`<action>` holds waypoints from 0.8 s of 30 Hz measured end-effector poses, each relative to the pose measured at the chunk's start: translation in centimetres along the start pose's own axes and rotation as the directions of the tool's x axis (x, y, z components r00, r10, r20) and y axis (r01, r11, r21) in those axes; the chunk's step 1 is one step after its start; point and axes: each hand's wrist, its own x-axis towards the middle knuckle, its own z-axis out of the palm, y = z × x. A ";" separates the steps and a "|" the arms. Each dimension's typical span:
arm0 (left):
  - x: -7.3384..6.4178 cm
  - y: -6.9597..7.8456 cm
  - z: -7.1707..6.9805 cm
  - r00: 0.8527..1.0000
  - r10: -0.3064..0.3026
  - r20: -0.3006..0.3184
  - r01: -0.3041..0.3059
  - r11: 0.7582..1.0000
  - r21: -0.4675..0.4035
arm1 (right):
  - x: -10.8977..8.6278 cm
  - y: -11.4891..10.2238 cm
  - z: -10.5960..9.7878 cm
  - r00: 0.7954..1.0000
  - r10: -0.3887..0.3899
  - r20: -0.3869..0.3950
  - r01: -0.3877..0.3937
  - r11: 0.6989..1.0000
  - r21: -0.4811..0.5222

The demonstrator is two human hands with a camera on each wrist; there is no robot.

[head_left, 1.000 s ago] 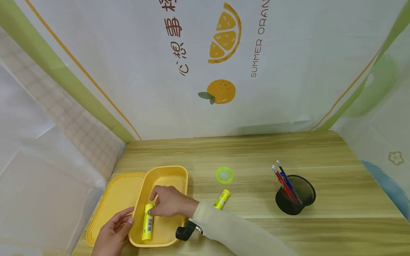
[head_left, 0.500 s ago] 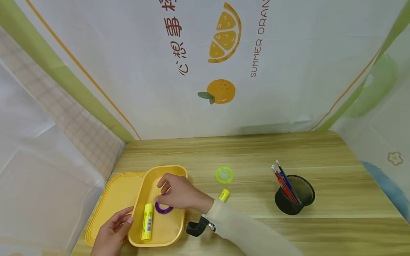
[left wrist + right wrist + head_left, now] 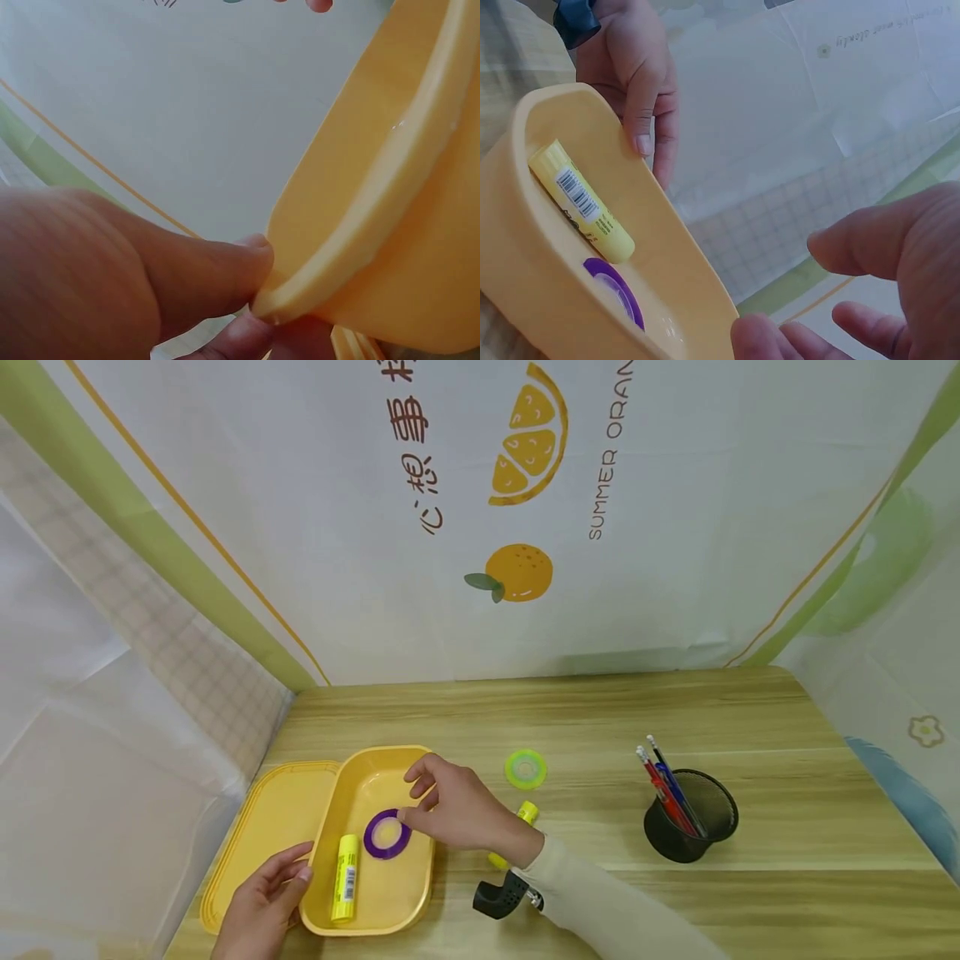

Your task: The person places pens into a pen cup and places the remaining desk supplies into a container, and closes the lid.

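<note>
So the left hand (image 3: 258, 906) has the near-left rim of a deep yellow plastic box with rounded corners (image 3: 397, 889) pinched between thumb and fingers. The right hand (image 3: 465, 806) is over the box's right side, fingers loosely bent, thumb well apart from them, holding nothing. Inside the box a flat purple ring-shaped tape roll (image 3: 385, 854) lies just right of a bright yellow cylindrical glue stick with a barcode (image 3: 344, 877). A flat yellow plastic lid (image 3: 270, 835) sits along the box's left side on the wood-grain counter (image 3: 585, 727). Over to the right there's a round neon-green tape roll (image 3: 512, 770), a second yellow glue stick (image 3: 528, 812) partly hidden by the right wrist, and a black mesh pen cup (image 3: 678, 843) with pens and pencils leaning in it
</note>
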 end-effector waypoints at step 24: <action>0.0 -0.1 -0.1 1.000 0.002 0.002 -0.002 1.000 -0.005 | -4.6 5.3 -4.7 0.973 0.082 -0.214 -0.079 0.997 0.024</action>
